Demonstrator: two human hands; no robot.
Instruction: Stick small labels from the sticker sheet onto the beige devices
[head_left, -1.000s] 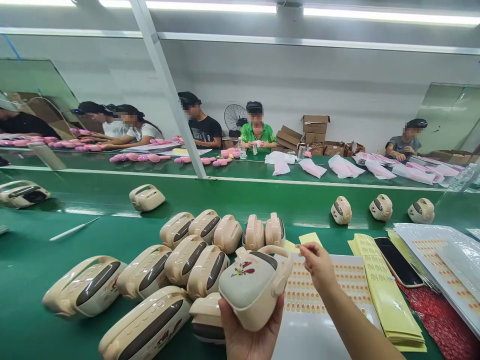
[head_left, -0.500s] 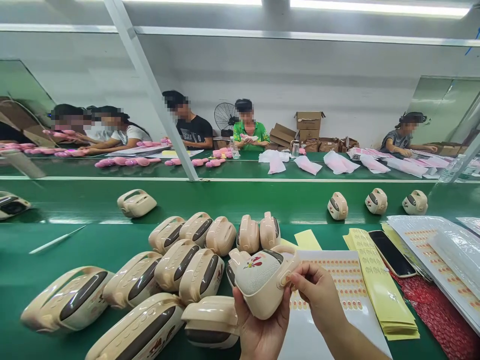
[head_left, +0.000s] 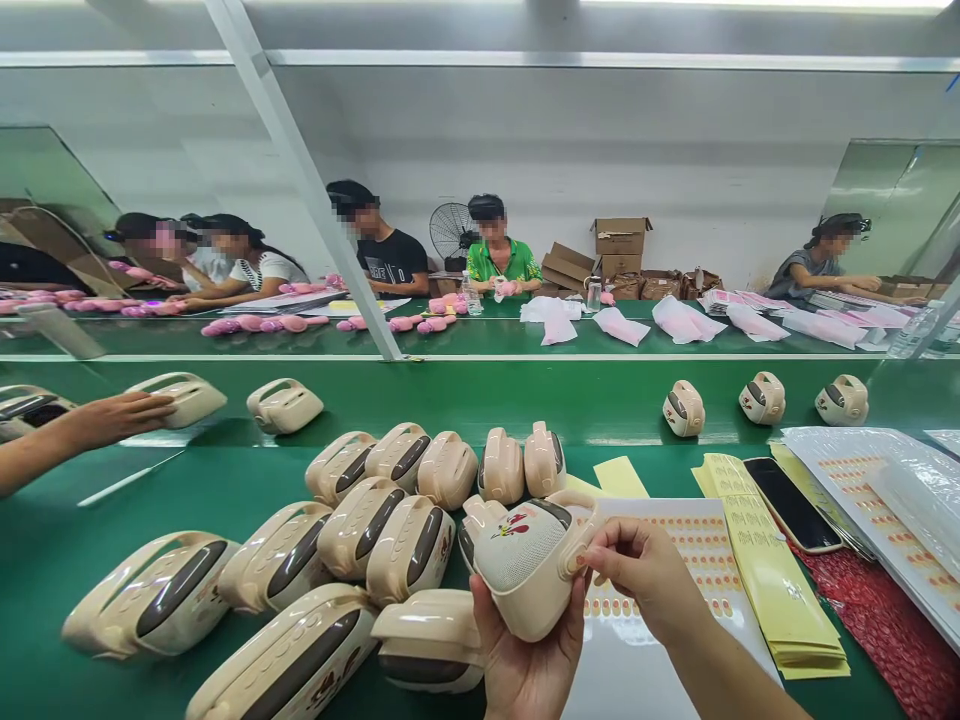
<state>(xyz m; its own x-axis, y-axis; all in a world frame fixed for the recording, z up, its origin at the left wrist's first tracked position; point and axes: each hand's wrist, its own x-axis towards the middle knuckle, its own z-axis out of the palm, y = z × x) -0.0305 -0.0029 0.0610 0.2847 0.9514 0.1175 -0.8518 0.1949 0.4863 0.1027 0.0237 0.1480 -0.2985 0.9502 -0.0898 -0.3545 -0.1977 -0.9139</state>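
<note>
My left hand [head_left: 529, 650] holds a beige portable speaker [head_left: 517, 570] from below, tilted so its pale mesh front with a red floral print faces up. At the speaker's right side, where the carrying handle joins the body, my right hand [head_left: 645, 575] is closed with thumb and forefinger pinched. A small orange spot shows by those fingertips; whether they hold anything is unclear. Beneath my right wrist lies a white sheet of small orange oval stickers [head_left: 690, 545]. Several more beige speakers [head_left: 349, 525] stand to the left of my hands.
A co-worker's hand [head_left: 112, 425] grips another speaker [head_left: 191, 400] at the far left. Yellow label sheets [head_left: 772, 590], a phone [head_left: 793, 505] and red bubble wrap [head_left: 870, 625] lie on the right. Three speakers [head_left: 763, 398] stand beyond. Several people work across the green bench.
A co-worker's hand has come in from the left with a speaker. My hands keep almost the same position on mine. The view has shifted slightly.
</note>
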